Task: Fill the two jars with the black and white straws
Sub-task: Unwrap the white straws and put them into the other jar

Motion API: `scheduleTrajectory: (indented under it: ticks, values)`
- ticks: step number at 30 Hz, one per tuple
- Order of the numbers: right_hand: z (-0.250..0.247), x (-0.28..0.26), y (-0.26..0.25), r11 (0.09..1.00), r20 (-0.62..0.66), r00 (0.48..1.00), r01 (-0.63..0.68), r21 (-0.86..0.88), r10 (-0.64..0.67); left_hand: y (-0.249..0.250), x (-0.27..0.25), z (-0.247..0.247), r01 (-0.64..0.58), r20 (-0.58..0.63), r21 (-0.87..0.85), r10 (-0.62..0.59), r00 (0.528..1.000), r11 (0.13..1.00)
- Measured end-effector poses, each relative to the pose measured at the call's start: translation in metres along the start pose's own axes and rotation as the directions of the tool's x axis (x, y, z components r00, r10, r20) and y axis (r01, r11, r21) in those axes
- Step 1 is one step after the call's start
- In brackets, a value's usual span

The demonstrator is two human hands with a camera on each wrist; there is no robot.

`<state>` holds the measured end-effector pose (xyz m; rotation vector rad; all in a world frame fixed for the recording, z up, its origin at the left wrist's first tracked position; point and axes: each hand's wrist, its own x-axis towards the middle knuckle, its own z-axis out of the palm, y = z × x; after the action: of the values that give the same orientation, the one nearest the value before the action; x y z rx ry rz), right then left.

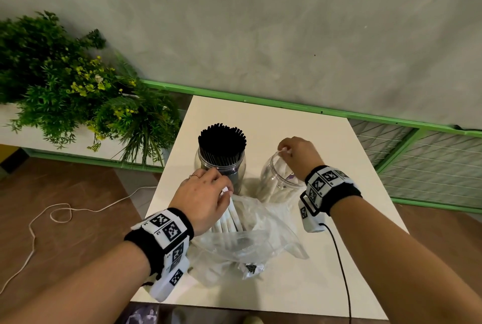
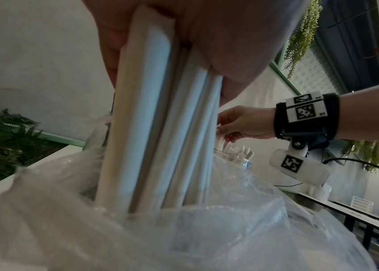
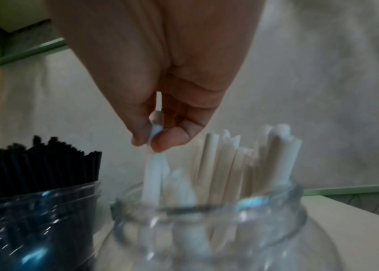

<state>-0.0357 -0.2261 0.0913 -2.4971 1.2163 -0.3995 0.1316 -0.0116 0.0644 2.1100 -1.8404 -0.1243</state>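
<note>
Two clear jars stand on the white table [image 1: 326,141]. The left jar [image 1: 200,164] is packed with black straws [image 1: 222,142]. The right jar [image 1: 268,169] holds several white straws [image 3: 230,161]. My right hand [image 1: 300,153] is above its mouth and pinches one white straw [image 3: 153,165] whose lower end is inside the jar. My left hand [image 1: 203,198] grips a bundle of white straws [image 2: 160,119] that stand up out of a clear plastic bag [image 1: 255,232] in front of the jars.
A green plant [image 1: 73,89] stands left of the table, and a white cord [image 1: 62,214] lies on the brown floor. A green rail [image 1: 287,107] runs behind the table. A black cable [image 1: 341,271] hangs from my right wrist.
</note>
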Motion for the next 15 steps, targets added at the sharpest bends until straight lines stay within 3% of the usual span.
scheduleTrajectory:
  ticks: [5,8,10,13,15]
  values:
    - [-0.030,-0.005,0.028,1.000,-0.240,0.971,-0.013,-0.008,0.011,-0.003,-0.001,0.001,0.018,-0.020,-0.029,-0.019,1.000,0.999]
    - [-0.031,-0.007,0.043,0.998,-0.224,0.972,-0.066,0.009,0.066,-0.002,0.000,0.001,0.016,-0.016,-0.026,-0.017,1.000,1.000]
    - [-0.026,-0.013,0.046,0.993,-0.190,0.979,-0.096,-0.072,0.081,-0.001,0.000,0.001,0.014,-0.015,-0.025,-0.014,1.000,1.000]
    - [-0.022,-0.032,0.041,0.996,-0.352,0.935,0.002,-0.091,-0.034,-0.001,0.000,0.000,0.009,-0.015,-0.018,-0.010,1.000,1.000]
    - [-0.017,-0.046,0.037,0.989,-0.341,0.929,0.133,-0.064,-0.147,-0.002,0.001,0.000,0.008,-0.014,-0.017,-0.008,1.000,1.000]
